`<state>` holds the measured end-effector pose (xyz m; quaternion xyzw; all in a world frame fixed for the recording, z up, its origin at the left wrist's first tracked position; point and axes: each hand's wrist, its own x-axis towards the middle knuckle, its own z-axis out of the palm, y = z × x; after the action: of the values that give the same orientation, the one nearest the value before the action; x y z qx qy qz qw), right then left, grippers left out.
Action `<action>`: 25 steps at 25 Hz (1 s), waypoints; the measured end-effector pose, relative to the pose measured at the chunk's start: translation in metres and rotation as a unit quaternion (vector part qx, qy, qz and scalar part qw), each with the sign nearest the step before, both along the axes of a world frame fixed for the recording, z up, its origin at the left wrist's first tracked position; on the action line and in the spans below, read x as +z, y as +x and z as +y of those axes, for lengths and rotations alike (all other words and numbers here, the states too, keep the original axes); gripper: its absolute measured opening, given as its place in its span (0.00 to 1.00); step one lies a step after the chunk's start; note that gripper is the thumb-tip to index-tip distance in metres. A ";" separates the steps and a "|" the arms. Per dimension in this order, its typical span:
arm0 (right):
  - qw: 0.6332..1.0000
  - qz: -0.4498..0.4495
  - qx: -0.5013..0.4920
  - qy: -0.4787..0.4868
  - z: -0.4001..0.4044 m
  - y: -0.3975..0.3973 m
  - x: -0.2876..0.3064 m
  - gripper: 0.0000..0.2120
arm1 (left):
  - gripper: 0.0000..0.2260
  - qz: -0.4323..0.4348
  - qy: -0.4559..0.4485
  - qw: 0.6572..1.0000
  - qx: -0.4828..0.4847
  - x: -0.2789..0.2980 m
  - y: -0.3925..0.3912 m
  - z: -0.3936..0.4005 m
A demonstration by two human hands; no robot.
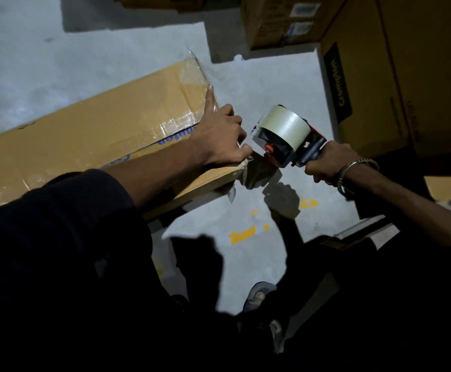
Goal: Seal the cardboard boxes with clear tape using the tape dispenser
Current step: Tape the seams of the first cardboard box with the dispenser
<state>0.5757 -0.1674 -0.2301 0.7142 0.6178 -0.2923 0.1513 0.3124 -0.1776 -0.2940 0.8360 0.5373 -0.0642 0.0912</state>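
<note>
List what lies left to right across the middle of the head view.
Long cardboard box → left hand resting on its end → tape dispenser → right hand gripping its handle → stacked boxes.

tan cardboard box (90, 135) with blue lettering, red-and-black tape dispenser (289, 146), grey floor (57, 63) with yellow marks

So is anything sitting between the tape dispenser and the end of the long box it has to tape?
Nothing visible. The red-and-grey tape dispenser in the right hand sits just off the long tan cardboard box, with only the left hand on that corner, by the tape end.
</note>
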 end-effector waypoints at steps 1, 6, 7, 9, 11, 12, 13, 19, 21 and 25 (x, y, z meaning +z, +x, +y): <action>1.000 0.006 0.001 0.004 -0.001 0.000 0.005 0.09 | 0.29 0.015 -0.004 1.000 0.000 0.004 0.002 -0.003; 0.999 0.033 -0.001 0.029 0.006 0.004 0.022 0.10 | 0.22 0.061 0.038 0.994 -0.081 0.005 0.025 -0.041; 0.999 0.041 -0.007 0.033 0.008 0.004 0.025 0.10 | 0.17 0.081 0.035 0.988 -0.124 -0.001 0.030 -0.050; 0.997 0.062 -0.022 0.040 0.009 0.004 0.031 0.11 | 0.09 0.116 0.037 0.978 -0.172 -0.006 0.034 -0.058; 0.995 0.077 -0.032 0.046 0.008 0.007 0.034 0.11 | 0.07 0.129 0.058 0.970 -0.197 -0.010 0.037 -0.060; 0.995 0.077 -0.028 0.049 0.007 0.008 0.034 0.11 | 0.06 0.140 0.074 0.965 -0.208 -0.011 0.038 -0.061; 0.996 0.074 -0.022 0.053 0.006 0.008 0.036 0.10 | 0.06 0.150 0.088 0.961 -0.216 -0.011 0.039 -0.062; 0.995 0.081 -0.023 0.058 0.006 0.002 0.041 0.11 | 0.19 0.046 0.110 0.966 -0.231 -0.023 0.030 -0.046; 0.993 0.099 -0.038 0.054 0.007 0.000 0.041 0.12 | 0.29 -0.046 0.054 0.982 -0.174 -0.015 0.019 -0.031; 0.990 0.118 -0.060 0.048 0.004 -0.002 0.038 0.12 | 0.44 -0.013 0.032 0.999 -0.034 0.001 -0.019 0.012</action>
<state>0.5733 -0.1630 -0.1918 0.7169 0.6007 -0.3530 0.0252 0.2929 -0.1660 -0.2929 0.8569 0.5094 -0.0393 0.0688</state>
